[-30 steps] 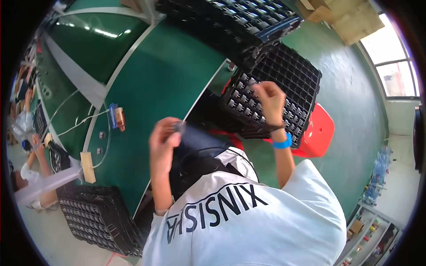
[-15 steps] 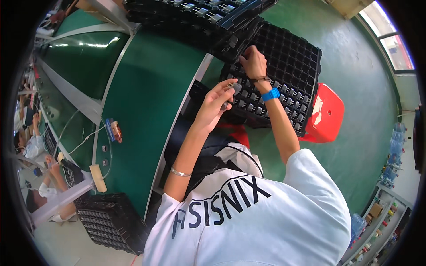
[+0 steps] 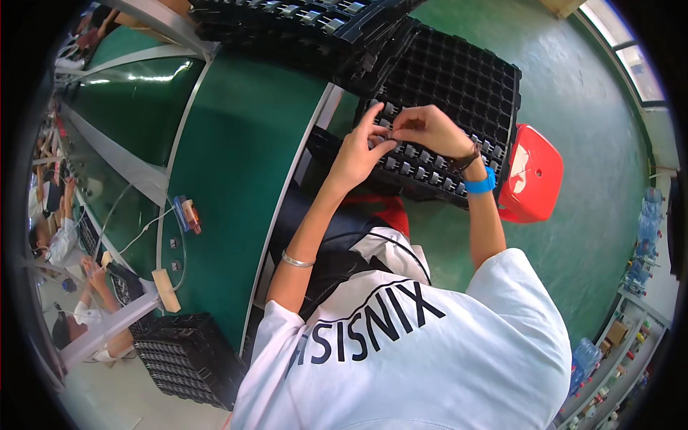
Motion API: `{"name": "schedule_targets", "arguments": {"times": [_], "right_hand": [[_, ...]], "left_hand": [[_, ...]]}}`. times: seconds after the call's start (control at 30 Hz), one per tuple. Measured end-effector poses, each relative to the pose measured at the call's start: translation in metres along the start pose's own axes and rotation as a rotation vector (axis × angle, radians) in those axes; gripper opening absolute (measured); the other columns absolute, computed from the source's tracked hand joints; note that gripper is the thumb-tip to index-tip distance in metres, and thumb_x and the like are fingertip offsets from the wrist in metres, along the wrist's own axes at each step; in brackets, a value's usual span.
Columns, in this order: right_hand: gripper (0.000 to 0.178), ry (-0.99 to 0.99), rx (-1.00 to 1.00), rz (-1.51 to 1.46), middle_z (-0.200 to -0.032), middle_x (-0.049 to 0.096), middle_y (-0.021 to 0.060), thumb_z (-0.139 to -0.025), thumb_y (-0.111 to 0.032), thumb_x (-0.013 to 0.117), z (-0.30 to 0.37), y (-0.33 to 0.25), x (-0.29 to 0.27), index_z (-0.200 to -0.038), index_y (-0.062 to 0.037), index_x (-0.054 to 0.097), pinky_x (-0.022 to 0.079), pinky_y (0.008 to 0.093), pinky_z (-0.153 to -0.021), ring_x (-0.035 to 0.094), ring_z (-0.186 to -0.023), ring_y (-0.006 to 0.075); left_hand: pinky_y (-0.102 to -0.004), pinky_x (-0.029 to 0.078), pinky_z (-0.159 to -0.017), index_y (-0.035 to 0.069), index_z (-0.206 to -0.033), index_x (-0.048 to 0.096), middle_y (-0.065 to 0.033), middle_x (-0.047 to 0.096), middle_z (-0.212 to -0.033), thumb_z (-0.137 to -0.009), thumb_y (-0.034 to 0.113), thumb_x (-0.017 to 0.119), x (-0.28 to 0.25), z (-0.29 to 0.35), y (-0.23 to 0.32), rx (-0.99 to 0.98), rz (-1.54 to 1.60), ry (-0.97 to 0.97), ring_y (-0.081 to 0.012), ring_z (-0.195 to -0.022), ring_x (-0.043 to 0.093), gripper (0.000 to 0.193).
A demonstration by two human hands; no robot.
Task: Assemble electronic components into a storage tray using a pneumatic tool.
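My left hand and my right hand meet above the near left part of a black compartment tray. A small grey pronged part sits between the thumb and fingers of my left hand, mostly covered by them. The right fingers are pinched together at that part; whatever they grip is too small to make out. Below and around my hands, several similar grey parts with metal prongs stand in the tray's near cells, while the far cells hold none.
A red stool stands right of the tray. Stacked black trays with more grey parts rise at the far left. The green worktable lies to my left, with a blue-and-brown device and cable. Another black tray leans below it.
My right hand has come back from the tray's far left edge toward me and now pinches beside my left fingers. The left hand has shifted slightly, still around the grey part.
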State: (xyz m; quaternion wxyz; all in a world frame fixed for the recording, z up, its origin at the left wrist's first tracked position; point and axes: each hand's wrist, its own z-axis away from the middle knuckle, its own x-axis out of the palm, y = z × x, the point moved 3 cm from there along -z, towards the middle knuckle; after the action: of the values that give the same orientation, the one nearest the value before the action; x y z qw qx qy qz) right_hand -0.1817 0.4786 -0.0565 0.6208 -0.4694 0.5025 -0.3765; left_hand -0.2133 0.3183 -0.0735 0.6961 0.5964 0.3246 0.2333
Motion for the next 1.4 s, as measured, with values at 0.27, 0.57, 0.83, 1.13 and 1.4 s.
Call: {"name": "schedule_targets", "arguments": {"times": [0.27,0.57,0.83,1.13,1.4], "right_hand": [[0.016,0.524,0.257,-0.278,-0.068,0.062,0.0067,-0.079,-0.017,0.059,-0.049,0.096,-0.027,-0.083,-0.0020,0.063,0.048,0.0288,-0.057,0.061,-0.066,0.0165],[0.022,0.761,0.213,0.313,-0.073,0.063,0.0125,-0.077,-0.024,0.062,-0.020,0.029,-0.011,-0.080,-0.0027,0.057,0.047,0.0315,-0.060,0.061,-0.069,0.0231],[0.028,0.137,-0.042,0.218,-0.084,0.055,0.0003,-0.073,-0.015,0.069,0.012,-0.042,0.035,-0.096,-0.0040,0.058,0.042,0.0210,-0.060,0.051,-0.074,0.0070],[0.019,0.289,-0.016,-0.202,-0.089,0.054,0.0053,-0.078,-0.010,0.061,0.022,-0.037,0.039,-0.096,-0.0033,0.057,0.047,0.0271,-0.065,0.055,-0.075,0.0159],[0.012,0.248,-0.274,0.466,-0.084,0.055,0.0093,-0.073,-0.005,0.062,0.036,-0.054,0.034,-0.085,-0.0025,0.060,0.046,0.0326,-0.065,0.055,-0.075,0.0252]], "left_hand": [[-0.0262,0.039,-0.082,0.010,-0.129,0.031,-0.0079,0.047,-0.113,-0.082,0.002,0.051,-0.001,0.011,-0.011,-0.171,0.367,0.049,-0.0119,-0.090,0.044,0.051],[-0.0257,0.043,-0.086,0.007,-0.125,0.033,-0.0094,0.052,-0.107,-0.079,-0.005,0.058,-0.005,0.027,-0.001,-0.123,0.382,0.135,-0.0133,-0.096,0.054,0.053],[-0.0242,0.050,-0.072,-0.001,-0.101,0.055,-0.0093,0.064,-0.092,-0.070,0.001,0.070,-0.005,0.026,0.030,-0.045,-0.244,0.232,-0.0128,-0.081,0.061,0.034],[-0.0233,0.049,-0.070,-0.001,-0.110,0.055,-0.0109,0.063,-0.092,-0.074,-0.003,0.064,-0.003,0.026,0.029,0.132,0.131,0.181,-0.0117,-0.077,0.061,0.038],[-0.0258,0.048,-0.069,0.002,-0.117,0.050,-0.0118,0.063,-0.092,-0.075,-0.002,0.063,0.000,0.031,0.036,-0.008,-0.275,0.063,-0.0134,-0.072,0.060,0.044]]}}
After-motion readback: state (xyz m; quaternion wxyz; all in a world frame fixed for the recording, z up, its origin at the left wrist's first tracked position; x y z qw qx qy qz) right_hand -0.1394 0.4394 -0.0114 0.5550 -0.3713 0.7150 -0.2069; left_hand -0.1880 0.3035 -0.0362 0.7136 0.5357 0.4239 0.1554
